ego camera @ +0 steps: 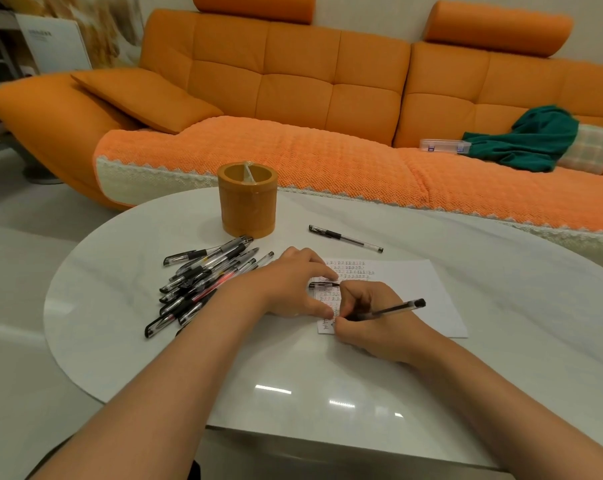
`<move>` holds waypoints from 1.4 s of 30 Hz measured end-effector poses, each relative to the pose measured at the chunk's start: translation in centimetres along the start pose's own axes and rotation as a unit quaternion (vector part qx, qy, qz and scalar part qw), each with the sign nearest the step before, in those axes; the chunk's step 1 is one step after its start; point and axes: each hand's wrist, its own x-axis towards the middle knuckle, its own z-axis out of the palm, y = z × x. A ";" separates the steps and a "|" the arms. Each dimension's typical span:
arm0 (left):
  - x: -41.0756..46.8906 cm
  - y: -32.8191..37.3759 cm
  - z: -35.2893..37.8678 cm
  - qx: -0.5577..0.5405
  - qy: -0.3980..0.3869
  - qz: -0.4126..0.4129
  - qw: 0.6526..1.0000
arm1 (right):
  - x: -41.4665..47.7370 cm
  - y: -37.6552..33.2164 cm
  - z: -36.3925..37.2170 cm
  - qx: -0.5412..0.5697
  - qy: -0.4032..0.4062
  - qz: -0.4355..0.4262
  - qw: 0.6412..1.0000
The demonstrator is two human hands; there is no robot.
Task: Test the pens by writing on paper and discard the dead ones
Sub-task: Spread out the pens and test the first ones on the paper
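The pen (390, 310) is in the right hand (372, 327), pinched near its tip between the curled thumb and fingers, with its uncapped barrel slanting up and to the right over the knuckles; its tip is down at the near left corner of the paper (414, 292), mostly hidden by the fingers. The paper lies flat on the table (327, 375), its left part filled with rows of small written marks and its right part blank. The left hand (293, 285) rests on the paper's left edge, fingers arched and fingertips down on the sheet, just beside the right hand. A black cap (322, 285) shows in the gap between its forefinger and thumb, against the forefinger; whether the hand pinches it or it merely lies there I cannot tell. To the left of that hand is a loose pile (203, 282) of capped pens, mostly black with at least one red, overlapping one another. A lone pen (345, 238), capped, lies apart beyond the paper. Behind the pile stands an orange pot (247, 202), upright, with a divider inside. Past the table is an orange sofa (293, 81) with a cushion (144, 95) on its left end, and a clear box (443, 146) beside a green cloth (532, 140) on the right
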 end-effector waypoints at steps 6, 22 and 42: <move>-0.1 0.1 0.0 0.000 -0.004 -0.002 1.000 | -0.3 0.0 -0.1 0.004 0.009 -0.012 1.000; -0.1 0.1 0.1 -0.009 -0.001 -0.003 1.000 | -0.3 0.1 -0.2 0.051 -0.015 0.013 0.999; -1.0 0.3 0.3 -0.014 0.046 -0.004 0.999 | -1.0 0.3 -2.4 0.077 0.096 -0.040 0.992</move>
